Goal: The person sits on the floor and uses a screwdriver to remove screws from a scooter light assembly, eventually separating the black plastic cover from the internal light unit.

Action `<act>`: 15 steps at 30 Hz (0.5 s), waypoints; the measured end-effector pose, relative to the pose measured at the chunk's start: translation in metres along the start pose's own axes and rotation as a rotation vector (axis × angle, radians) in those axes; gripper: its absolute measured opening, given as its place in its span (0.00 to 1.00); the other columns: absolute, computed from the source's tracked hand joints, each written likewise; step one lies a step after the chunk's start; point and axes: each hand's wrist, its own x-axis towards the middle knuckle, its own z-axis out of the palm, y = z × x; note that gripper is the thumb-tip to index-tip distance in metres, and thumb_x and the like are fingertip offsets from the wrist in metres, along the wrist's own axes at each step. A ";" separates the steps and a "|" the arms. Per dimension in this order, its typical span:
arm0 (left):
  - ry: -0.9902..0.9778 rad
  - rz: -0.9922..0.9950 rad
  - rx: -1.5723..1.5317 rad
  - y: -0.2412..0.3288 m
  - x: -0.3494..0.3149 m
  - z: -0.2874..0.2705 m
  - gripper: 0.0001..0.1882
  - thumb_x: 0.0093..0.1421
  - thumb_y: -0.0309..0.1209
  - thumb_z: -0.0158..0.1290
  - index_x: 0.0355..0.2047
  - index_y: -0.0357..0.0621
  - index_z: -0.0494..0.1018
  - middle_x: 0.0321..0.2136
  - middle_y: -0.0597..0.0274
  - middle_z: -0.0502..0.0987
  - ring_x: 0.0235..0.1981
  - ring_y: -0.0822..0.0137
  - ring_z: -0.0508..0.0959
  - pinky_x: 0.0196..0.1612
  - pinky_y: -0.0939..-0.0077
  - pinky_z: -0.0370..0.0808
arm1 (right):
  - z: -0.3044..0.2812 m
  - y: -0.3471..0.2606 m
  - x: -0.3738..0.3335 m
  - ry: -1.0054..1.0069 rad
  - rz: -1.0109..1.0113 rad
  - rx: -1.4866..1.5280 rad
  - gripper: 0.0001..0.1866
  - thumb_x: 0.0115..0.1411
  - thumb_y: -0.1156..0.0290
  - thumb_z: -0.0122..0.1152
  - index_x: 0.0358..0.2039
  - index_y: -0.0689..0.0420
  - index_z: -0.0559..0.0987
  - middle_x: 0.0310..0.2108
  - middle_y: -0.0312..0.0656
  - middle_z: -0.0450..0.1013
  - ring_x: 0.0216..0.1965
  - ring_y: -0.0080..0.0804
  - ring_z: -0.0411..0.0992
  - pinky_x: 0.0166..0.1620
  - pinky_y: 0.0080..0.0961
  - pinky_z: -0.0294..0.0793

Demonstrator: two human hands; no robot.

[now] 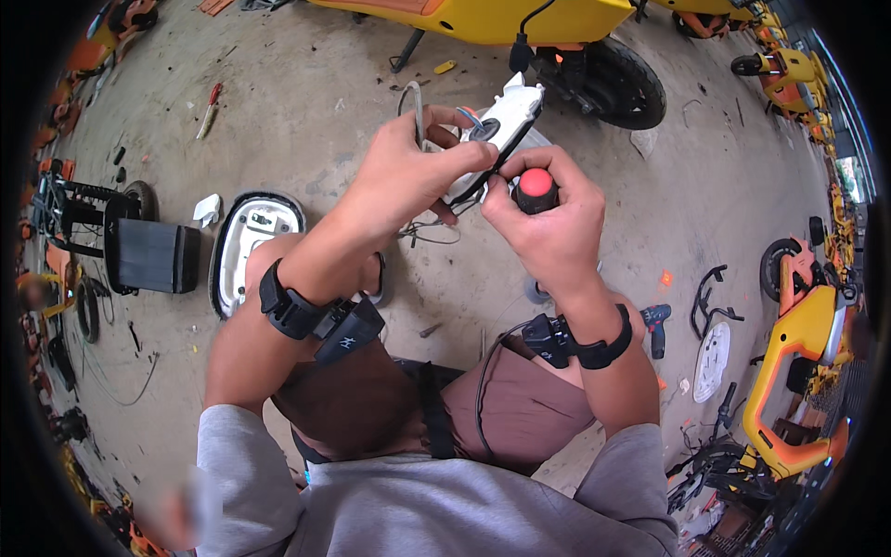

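In front of me I hold up a white plastic housing with a black rim, tilted on edge. My left hand grips it from the left, with the thumb on its face near a round black part. A grey cable loops up by the fingers, and thin wires hang below. My right hand is closed around a screwdriver, its black handle seen end-on with a red cap. Its shaft is hidden; the fingertips are at the housing's lower right edge.
A white shell with a black rim lies left of my knee. Beyond my hands stands a yellow scooter with its black wheel. On the floor are a cordless drill, a white perforated plate and a red-handled tool.
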 end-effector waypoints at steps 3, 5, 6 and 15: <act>0.016 0.006 0.019 0.000 0.002 0.000 0.25 0.56 0.38 0.58 0.50 0.35 0.69 0.35 0.62 0.76 0.30 0.75 0.74 0.20 0.81 0.69 | -0.002 0.000 0.003 -0.025 -0.006 0.050 0.08 0.46 0.77 0.67 0.27 0.60 0.76 0.22 0.39 0.76 0.23 0.25 0.74 0.30 0.21 0.74; 0.007 0.010 -0.010 -0.001 0.002 0.001 0.24 0.57 0.38 0.57 0.50 0.35 0.69 0.34 0.62 0.76 0.30 0.75 0.75 0.19 0.81 0.69 | -0.004 0.002 0.003 -0.028 -0.016 0.068 0.09 0.47 0.76 0.68 0.28 0.60 0.77 0.23 0.39 0.77 0.25 0.26 0.76 0.31 0.22 0.75; -0.002 0.007 -0.031 -0.004 0.001 -0.001 0.24 0.57 0.37 0.57 0.50 0.35 0.68 0.34 0.62 0.76 0.29 0.75 0.75 0.19 0.81 0.69 | -0.004 0.000 0.001 -0.031 -0.004 0.081 0.09 0.47 0.75 0.69 0.29 0.60 0.78 0.24 0.39 0.77 0.25 0.26 0.76 0.32 0.22 0.75; -0.007 0.029 -0.082 -0.006 0.005 -0.003 0.23 0.58 0.37 0.57 0.49 0.36 0.69 0.32 0.62 0.76 0.28 0.74 0.76 0.19 0.81 0.71 | -0.003 0.000 0.000 -0.034 0.141 0.145 0.07 0.51 0.76 0.67 0.32 0.61 0.79 0.26 0.40 0.78 0.28 0.24 0.77 0.33 0.20 0.75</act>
